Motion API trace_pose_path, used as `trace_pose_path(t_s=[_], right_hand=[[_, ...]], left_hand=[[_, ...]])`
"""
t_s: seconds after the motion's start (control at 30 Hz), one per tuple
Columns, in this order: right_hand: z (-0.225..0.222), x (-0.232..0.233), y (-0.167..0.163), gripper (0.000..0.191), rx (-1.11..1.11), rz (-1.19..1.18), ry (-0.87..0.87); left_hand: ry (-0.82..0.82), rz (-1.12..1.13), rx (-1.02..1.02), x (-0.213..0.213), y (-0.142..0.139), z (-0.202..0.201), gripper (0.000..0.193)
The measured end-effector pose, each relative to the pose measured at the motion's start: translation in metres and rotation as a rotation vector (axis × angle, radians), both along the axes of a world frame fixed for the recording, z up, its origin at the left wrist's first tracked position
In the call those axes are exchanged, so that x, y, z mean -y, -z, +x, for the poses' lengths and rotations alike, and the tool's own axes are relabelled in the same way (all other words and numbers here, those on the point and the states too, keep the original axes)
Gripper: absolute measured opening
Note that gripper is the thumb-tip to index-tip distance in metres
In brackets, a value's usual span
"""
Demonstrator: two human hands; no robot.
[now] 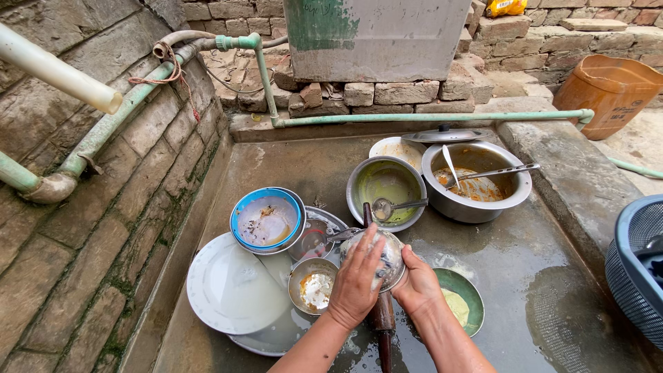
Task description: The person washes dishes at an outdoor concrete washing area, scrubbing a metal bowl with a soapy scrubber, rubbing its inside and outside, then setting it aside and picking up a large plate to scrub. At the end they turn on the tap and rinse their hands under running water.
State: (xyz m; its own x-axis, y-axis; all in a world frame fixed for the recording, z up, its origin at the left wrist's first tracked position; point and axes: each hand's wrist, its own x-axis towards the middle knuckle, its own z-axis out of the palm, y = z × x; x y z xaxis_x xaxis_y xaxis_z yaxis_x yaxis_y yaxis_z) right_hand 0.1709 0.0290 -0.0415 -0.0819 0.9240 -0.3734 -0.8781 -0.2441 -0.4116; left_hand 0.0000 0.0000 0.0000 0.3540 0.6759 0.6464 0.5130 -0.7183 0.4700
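Observation:
My left hand presses flat over a small steel bowl, and my right hand grips the bowl's right side. Both hold it above a wooden-handled utensil lying on the wet concrete floor. Around it lie dirty dishes: a small steel bowl with white residue, a white plate, a blue bowl and a green plate just right of my right hand.
A steel bowl with a ladle and a large steel pot with spoons and food scraps stand behind. A green pipe runs along the brick back wall. A grey basket sits at right, an orange container beyond.

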Motion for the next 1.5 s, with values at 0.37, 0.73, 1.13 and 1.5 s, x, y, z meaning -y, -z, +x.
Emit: trace_pose_path(t_s=[0.37, 0.73, 1.13, 1.5], right_hand=[[-0.019, 0.019, 0.006, 0.028, 0.242, 0.160, -0.094], [-0.007, 0.019, -0.026, 0.036, 0.169, 0.104, 0.052], [-0.015, 0.021, -0.010, 0.027, 0.154, 0.099, 0.073], [-0.022, 0.030, -0.008, 0.027, 0.246, 0.177, -0.066]], left_hand=[[-0.138, -0.358, 0.043, -0.031, -0.026, 0.007, 0.037], [-0.138, -0.216, 0.383, -0.016, 0.011, -0.005, 0.050], [0.007, 0.007, -0.035, 0.005, -0.018, 0.012, 0.054], [-0.244, -0.698, 0.241, -0.050, -0.018, -0.003, 0.031]])
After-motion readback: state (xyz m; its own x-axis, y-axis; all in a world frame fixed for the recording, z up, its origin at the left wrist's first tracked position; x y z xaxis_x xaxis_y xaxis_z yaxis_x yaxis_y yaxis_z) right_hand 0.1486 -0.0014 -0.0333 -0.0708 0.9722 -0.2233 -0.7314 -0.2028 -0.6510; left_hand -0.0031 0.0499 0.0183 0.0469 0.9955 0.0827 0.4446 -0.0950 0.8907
